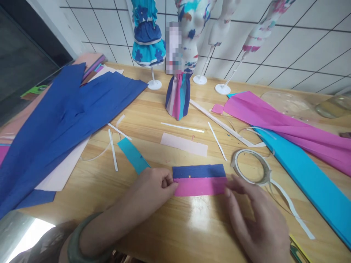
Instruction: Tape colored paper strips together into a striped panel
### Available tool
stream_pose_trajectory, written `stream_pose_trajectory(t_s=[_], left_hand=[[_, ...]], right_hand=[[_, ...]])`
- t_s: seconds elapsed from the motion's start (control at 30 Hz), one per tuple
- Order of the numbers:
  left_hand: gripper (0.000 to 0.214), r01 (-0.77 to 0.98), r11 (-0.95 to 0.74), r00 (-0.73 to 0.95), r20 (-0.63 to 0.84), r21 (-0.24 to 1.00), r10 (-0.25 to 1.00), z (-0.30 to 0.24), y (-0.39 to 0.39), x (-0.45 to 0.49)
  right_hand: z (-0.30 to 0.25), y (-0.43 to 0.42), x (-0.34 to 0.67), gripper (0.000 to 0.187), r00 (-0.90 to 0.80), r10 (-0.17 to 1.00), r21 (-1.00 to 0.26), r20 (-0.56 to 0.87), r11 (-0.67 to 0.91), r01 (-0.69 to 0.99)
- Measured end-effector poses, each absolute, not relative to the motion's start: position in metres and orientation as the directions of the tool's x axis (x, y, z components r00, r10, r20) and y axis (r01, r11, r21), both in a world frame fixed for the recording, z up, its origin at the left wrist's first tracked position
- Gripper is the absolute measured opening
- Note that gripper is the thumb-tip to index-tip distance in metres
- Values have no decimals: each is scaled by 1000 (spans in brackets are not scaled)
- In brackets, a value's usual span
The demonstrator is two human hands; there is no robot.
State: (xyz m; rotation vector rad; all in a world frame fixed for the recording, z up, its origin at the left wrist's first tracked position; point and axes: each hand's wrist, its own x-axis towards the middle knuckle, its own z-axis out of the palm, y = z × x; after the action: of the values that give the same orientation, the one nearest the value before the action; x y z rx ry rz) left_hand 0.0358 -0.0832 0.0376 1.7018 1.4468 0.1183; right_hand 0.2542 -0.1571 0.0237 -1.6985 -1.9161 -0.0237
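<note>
A small joined strip of crepe paper, blue above and pink below (pixel 199 179), lies flat on the wooden table (pixel 175 226). My left hand (pixel 153 190) pinches its left end with fingers closed. My right hand (pixel 255 219) presses its right end with fingertips, the fingers held close together. A light pink paper strip (pixel 183 144) and a teal strip (pixel 133 155) lie just beyond. A roll of white tape (pixel 251 166) sits right of the strip.
Large blue crepe sheets (pixel 63 124) cover the left side; pink (pixel 287 124) and teal sheets (pixel 309 175) lie on the right. Small mannequins on white stands (pixel 179 54) in paper dresses stand at the back by a tiled wall. Thin white strips are scattered around.
</note>
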Motion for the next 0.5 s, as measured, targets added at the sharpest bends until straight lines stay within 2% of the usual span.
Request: stream_pose_trajectory(t_s=[0.1, 0.17, 0.3, 0.5], left_hand=[[19, 740, 43, 325, -412, 672, 851, 37, -84, 35], [18, 728, 25, 335, -387, 685, 859, 34, -84, 35], [18, 713, 4, 346, -357, 701, 868, 29, -85, 34], [17, 693, -87, 401, -282, 715, 872, 35, -93, 31]], right_hand=[[20, -158, 249, 34, -296, 871, -325, 391, 432, 841], [17, -158, 246, 40, -381, 845, -308, 375, 502, 808], [13, -158, 242, 48, -446, 818, -255, 364, 548, 796], [11, -157, 241, 44, -461, 818, -209, 345, 545, 812]])
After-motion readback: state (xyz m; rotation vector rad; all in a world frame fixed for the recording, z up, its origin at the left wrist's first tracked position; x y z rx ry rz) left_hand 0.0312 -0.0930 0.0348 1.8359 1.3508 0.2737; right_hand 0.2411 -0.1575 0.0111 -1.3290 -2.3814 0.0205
